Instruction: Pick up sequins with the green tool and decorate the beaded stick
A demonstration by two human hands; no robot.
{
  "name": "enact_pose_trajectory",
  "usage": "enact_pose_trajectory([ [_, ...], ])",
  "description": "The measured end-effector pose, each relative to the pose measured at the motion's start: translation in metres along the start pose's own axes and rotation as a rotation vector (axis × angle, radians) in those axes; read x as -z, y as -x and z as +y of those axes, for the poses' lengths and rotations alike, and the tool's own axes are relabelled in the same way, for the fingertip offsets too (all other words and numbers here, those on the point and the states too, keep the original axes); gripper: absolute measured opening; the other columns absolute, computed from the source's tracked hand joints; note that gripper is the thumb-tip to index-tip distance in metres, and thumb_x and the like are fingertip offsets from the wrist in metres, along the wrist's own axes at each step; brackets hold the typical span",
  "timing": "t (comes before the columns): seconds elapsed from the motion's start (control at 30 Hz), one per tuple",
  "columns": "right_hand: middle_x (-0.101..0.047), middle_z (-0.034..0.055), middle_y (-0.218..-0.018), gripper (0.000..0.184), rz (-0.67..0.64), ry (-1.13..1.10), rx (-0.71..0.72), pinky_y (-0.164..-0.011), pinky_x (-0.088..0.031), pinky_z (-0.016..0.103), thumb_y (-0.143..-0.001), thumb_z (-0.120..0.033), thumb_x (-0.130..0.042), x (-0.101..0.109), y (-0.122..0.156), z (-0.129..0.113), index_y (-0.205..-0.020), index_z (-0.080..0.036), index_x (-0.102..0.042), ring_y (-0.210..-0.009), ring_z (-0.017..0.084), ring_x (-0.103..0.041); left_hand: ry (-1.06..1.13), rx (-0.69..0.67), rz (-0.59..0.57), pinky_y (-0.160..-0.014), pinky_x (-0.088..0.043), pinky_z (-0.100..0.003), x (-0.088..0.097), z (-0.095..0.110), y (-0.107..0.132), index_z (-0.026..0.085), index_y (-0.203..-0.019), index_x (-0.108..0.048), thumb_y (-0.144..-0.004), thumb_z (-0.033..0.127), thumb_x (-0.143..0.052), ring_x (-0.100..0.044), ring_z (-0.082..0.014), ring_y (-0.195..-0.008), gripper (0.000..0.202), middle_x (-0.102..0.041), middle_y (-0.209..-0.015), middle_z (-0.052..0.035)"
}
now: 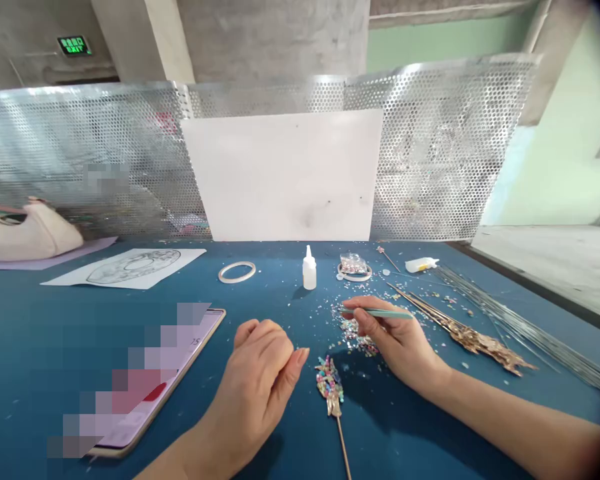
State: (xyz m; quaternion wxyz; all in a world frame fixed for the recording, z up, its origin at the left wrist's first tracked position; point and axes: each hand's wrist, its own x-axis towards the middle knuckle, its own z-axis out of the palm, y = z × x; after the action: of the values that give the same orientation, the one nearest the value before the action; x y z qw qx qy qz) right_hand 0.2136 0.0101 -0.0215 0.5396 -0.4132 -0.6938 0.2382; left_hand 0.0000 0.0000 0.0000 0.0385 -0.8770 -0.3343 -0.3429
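- My right hand [397,337] pinches a thin teal stick-like tool [380,313] between thumb and fingers, holding it nearly level, with its tip pointing left over a small heap of pale glittering chips [354,330] on the blue felt-covered table [260,300].
- My left hand [263,370] rests on the table in a loose curl, fingers folded in, thumb tip out to the right; it holds nothing that I can see.
- Between my hands, near me, lies a gold-stemmed leaf-shaped ornament covered in multicoloured chips [330,387], its thin stem running toward me. My left thumb is just beside it, not touching.
- Farther off, near the middle, a small white squeeze bottle with a pointed nozzle [309,269] stands upright; left of it lies a white ring [237,272].
- Right of the bottle a small clear bag of chips [353,265] sits on a second ring.
- At far right a second white bottle with a yellow end [420,265] lies on its side.
- To the right of my right hand lies a bundle of golden leaf-shaped pieces on wires [473,340], and beyond them a sheaf of thin silver wires [530,327].
- On the left lie a tablet with a gold edge [200,333] and, farther away, a white sheet with a line drawing [130,267].
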Motion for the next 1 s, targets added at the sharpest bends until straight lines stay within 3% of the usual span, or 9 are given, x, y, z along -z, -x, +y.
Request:
enact_pose_trajectory([
  [0.27, -0.060, 0.0059, -0.087, 0.017, 0.057, -0.106, 0.010, -0.060, -0.052, 0.029, -0.090, -0.027, -0.043, 0.018, -0.008, -0.013, -0.094, -0.019, -0.058, -0.081, 0.020, -0.062, -0.062, -0.036, 0.030, -0.073, -0.031, -0.031, 0.004, 0.005, 0.003, 0.018, -0.079, -0.038, -0.082, 0.006, -0.033, -0.039, -0.0109, -0.067, 0.014, -0.041, -0.070, 0.0016],
  [0.4, -0.058, 0.0059, -0.086, 0.014, 0.083, -0.118, -0.038, -0.056, -0.051, 0.028, -0.088, -0.027, -0.046, 0.022, -0.007, -0.005, -0.090, -0.019, -0.057, -0.078, 0.019, -0.062, -0.122, -0.062, 0.059, -0.079, -0.029, -0.035, 0.002, 0.003, 0.002, 0.018, -0.097, -0.039, -0.079, 0.005, -0.036, -0.042, -0.0134, -0.077, 0.022, -0.048, -0.079, -0.0008],
  [0.7, -0.063, 0.0046, -0.073, 0.018, 0.050, -0.143, -0.071, -0.051, -0.052, 0.027, -0.087, -0.026, -0.048, 0.016, 0.000, -0.003, -0.099, -0.018, -0.057, -0.077, 0.021, -0.063, -0.129, -0.115, -0.020, -0.071, -0.028, -0.035, 0.005, 0.001, 0.003, 0.019, -0.083, -0.045, -0.075, 0.006, -0.034, -0.041, -0.0147, -0.073, 0.019, -0.046, -0.072, -0.0005],
  [1.0, -0.063, 0.0063, -0.096, 0.019, 0.031, -0.076, -0.044, -0.057, -0.053, 0.029, -0.088, -0.029, -0.048, 0.012, 0.007, -0.002, -0.103, -0.024, -0.059, -0.077, 0.020, -0.062, -0.007, -0.101, -0.032, -0.074, -0.027, -0.038, 0.012, 0.007, 0.004, 0.020, -0.079, -0.039, -0.075, 0.007, -0.033, -0.037, -0.0153, -0.070, 0.015, -0.041, -0.067, 0.0001],
])
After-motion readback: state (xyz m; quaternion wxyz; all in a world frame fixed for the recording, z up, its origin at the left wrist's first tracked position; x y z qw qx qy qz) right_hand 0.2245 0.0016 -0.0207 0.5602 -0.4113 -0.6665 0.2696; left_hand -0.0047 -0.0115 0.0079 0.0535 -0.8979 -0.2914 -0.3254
